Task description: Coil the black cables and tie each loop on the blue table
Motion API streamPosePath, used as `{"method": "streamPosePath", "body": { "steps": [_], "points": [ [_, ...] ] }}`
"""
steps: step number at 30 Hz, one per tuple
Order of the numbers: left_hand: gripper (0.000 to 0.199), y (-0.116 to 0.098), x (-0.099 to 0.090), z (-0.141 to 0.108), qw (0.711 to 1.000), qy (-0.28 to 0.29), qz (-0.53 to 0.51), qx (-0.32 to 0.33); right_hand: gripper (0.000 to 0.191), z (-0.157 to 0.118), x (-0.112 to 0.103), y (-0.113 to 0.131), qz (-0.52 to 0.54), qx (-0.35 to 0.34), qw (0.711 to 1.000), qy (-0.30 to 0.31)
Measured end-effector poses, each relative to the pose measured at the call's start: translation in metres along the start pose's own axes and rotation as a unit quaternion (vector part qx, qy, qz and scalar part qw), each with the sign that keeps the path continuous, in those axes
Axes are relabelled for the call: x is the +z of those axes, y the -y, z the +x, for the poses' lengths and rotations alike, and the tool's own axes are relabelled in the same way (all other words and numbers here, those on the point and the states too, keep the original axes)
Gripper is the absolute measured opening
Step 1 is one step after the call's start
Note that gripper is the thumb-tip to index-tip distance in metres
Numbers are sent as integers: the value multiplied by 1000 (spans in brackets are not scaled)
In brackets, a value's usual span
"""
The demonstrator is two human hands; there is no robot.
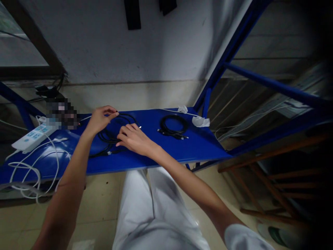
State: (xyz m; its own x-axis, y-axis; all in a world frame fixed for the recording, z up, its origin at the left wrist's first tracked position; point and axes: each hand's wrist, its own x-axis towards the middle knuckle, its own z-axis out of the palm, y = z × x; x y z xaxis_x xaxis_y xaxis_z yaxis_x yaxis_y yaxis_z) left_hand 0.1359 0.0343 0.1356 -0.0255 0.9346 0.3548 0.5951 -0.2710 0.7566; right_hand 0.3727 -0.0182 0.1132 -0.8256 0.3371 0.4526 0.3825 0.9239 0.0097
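A loosely looped black cable (108, 138) lies on the blue shelf (197, 149) between my hands. My left hand (101, 119) is closed, thumb and fingers pinching the cable at the top of its loop. My right hand (134, 139) has its fingers curled down over the right side of the loop, closed on the cable there. A metal plug end (140, 127) shows just past the right fingers, and another connector (109, 152) lies near the front edge. Farther right rests a second black cable (173, 125), wound into a neat coil with its plugs toward me.
On the left are a white power strip (32, 137) and tangled white cords (39, 173). Crumpled white plastic (201, 121) sits at the right end. Blue frame bars (273, 86) rise at the right, above a wooden chair (260, 194). A wall stands behind.
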Motion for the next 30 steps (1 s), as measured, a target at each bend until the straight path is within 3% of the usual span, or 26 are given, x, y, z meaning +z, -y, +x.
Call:
{"method": "streamPosePath", "body": {
  "steps": [4, 7, 12, 16, 20, 24, 30],
  "points": [
    [43, 20, -44, -2, 999, 16, 34, -21, 35, 40, 16, 18, -1, 9, 1000, 11],
    [46, 39, -53, -9, 999, 15, 32, -34, 37, 49, 25, 27, 9, 10, 999, 38],
    [47, 55, -24, -29, 998, 56, 13, -35, 39, 24, 37, 30, 24, -6, 995, 97],
    [47, 54, 10, -38, 997, 78, -8, -26, 40, -5, 41, 29, 50, 3, 989, 138],
    [44, 51, 30, -41, 995, 96, -27, -12, 45, -22, 42, 30, 65, 14, 985, 162],
    [40, 45, 36, -46, 994, 102, -23, -5, 32, -30, 43, 36, 60, -4, 984, 169],
    [38, 28, 24, -49, 997, 83, -6, 3, 21, -34, 29, 52, -15, -12, 994, 111]
  ]
}}
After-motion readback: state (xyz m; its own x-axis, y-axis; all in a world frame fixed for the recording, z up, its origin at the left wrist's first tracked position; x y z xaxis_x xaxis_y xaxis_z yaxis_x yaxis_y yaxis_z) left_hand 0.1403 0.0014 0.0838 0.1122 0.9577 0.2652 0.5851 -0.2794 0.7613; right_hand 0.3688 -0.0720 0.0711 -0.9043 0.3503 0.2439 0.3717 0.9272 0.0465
